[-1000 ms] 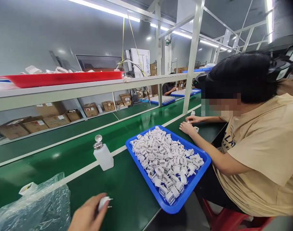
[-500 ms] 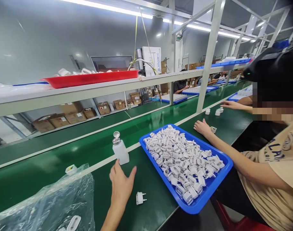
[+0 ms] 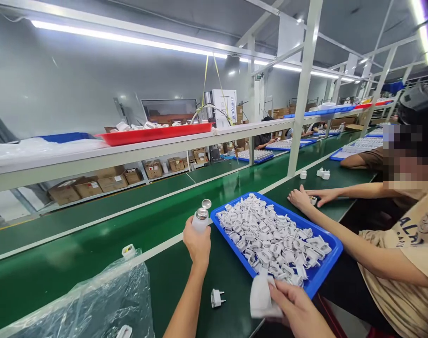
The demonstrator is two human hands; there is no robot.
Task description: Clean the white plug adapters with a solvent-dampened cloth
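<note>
My left hand (image 3: 197,244) is wrapped round a white bottle (image 3: 200,222) with a metal top, its round lid tipped up. At the lower right, my right hand (image 3: 298,307) pinches a folded white cloth (image 3: 263,296), in front of the near edge of a blue tray (image 3: 335,263). The tray is heaped with white plug housings (image 3: 270,234). One white plug (image 3: 217,298) with two pins lies on the green bench below my left hand. Whether the bottle touches the bench is hidden by my fingers.
A clear plastic bag (image 3: 94,291) covers the bench at the left, with a white housing (image 3: 128,251) by its top edge. A co-worker's hands (image 3: 300,197) rest beyond the tray at the right. A red tray (image 3: 157,134) stands on the shelf above the green conveyor (image 3: 104,230).
My left hand has closed round the bottle, and the bottle's lid has tipped up. My right hand has come into view with the cloth. The co-worker's hands have moved together.
</note>
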